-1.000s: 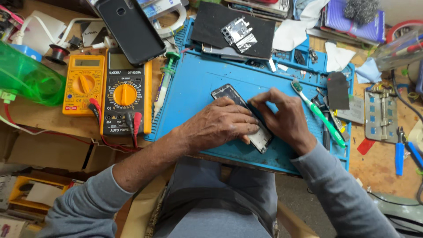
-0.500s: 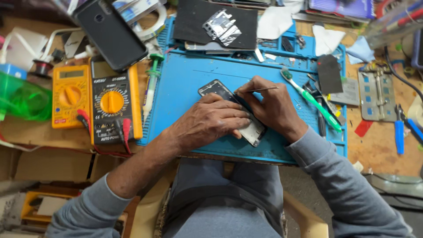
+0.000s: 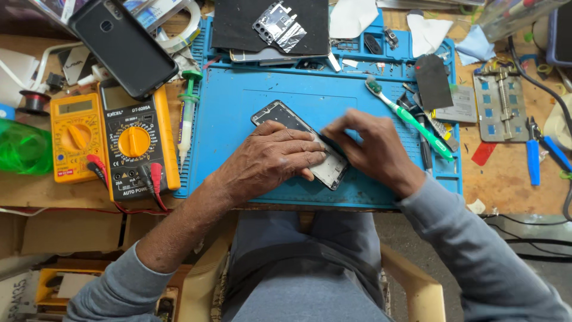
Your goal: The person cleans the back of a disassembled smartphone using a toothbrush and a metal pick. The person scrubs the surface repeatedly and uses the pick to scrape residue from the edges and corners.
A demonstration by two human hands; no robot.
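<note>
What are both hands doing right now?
Left hand: pressed flat on the opened black phone frame, steadying it.
Right hand: fingers curled at its edge; contents cannot be told.

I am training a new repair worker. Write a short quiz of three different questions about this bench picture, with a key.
1. True or false: both hands touch the opened phone on the blue mat.
2. What lies just right of the right hand? A) green toothbrush B) hammer C) cup
3. Fill in: two yellow ______ lie left of the mat.

Key:
1. True; the left hand presses on it.
2. A, the green toothbrush.
3. multimeters.
</note>
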